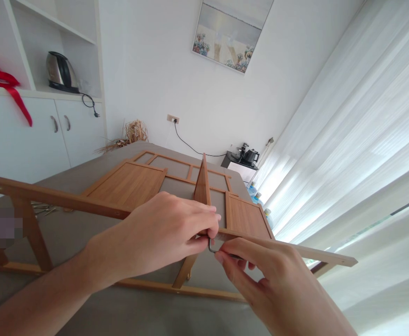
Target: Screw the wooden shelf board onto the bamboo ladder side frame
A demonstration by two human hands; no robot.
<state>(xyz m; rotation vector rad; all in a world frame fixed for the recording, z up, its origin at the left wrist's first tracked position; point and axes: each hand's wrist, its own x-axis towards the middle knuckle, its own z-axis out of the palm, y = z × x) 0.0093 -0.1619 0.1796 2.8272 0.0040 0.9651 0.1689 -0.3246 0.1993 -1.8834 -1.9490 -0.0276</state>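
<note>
My left hand point(171, 228) is closed at the joint of a wooden frame point(316, 254), its fingers wrapped over the long rail. Beyond the fingertips an upright wooden panel point(201, 184) meets this rail. A small bent metal hex key point(210, 246) shows between my two hands, its short arm pointing up at the rail beside my left fingertips. My right hand point(272, 268) pinches the key's long arm between thumb and fingers. Where the key's tip seats is hidden by my left hand.
Flat wooden panels point(130, 182) and a slatted frame lie behind on the grey-covered surface point(211, 319). Loose metal pieces point(45, 208) rest at left. A white cabinet point(22, 130) holds a kettle point(61, 72). White curtains point(365, 116) hang at right.
</note>
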